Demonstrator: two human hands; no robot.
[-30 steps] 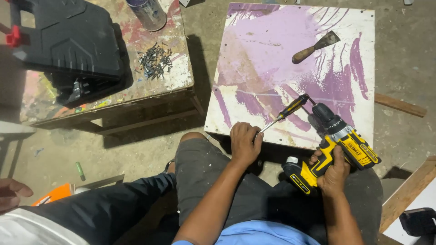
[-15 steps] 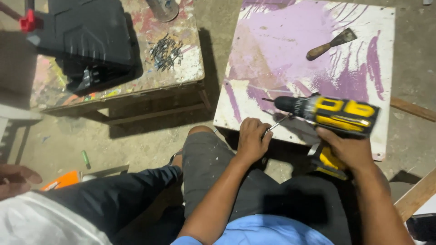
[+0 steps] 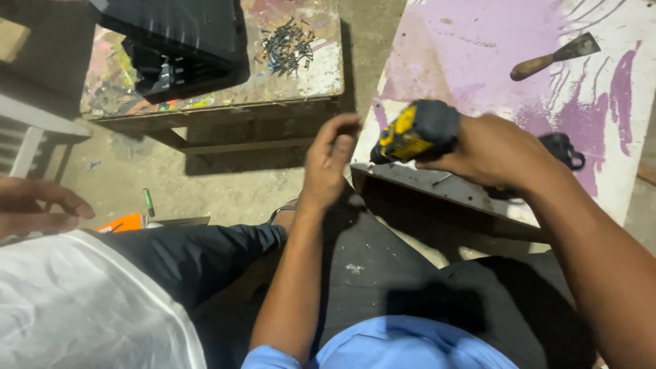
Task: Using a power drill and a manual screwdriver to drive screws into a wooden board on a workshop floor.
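From the head camera, the right hand (image 3: pixel 495 150) clenches a yellow and black drill (image 3: pixel 413 130), held over the near edge of the purple-smeared board (image 3: pixel 478 61). The left hand (image 3: pixel 329 160) hovers just beside the drill's front, fingers loosely curled, grasping nothing that shows. A steady hold seems wise, fingers kept off the turning end. A scraper (image 3: pixel 553 57) lies farther up the board; screws (image 3: pixel 287 44) sit on the worktop (image 3: pixel 219 96) left of the board.

Left hand (image 3: pixel 329 160): raised upright, fingers loosely curled and blurred, holding nothing.
Right hand (image 3: pixel 493 150): closed in a firm grip, knuckles up.
Forearms: both bare, reaching forward over the lap.
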